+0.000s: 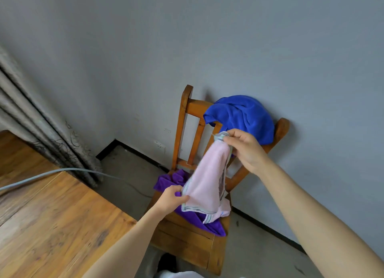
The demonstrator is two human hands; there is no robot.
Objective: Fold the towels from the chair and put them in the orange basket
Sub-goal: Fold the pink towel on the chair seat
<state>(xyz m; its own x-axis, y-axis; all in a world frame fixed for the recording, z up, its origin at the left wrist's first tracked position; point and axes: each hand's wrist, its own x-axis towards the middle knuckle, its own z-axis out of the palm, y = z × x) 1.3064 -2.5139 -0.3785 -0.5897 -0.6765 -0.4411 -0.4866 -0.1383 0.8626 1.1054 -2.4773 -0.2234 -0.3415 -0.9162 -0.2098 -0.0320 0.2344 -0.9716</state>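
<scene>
While the pink towel [204, 186] hangs over the chair [193, 244] seat, right hand [247, 151] pinches its far top corner and left hand [171, 201] grips the near lower edge. Best to find the matching corners and pull taut before folding. Orange basket not visible.

The left hand [170, 198] and right hand [247, 149] were bare, both forearms too. Just in front of the chair [187, 246] showed white clothing [178, 274] and a dark shape [167, 261], perhaps a shoe.

Grey wall [207, 39], curtain [41, 132], wooden table [52, 225]
</scene>
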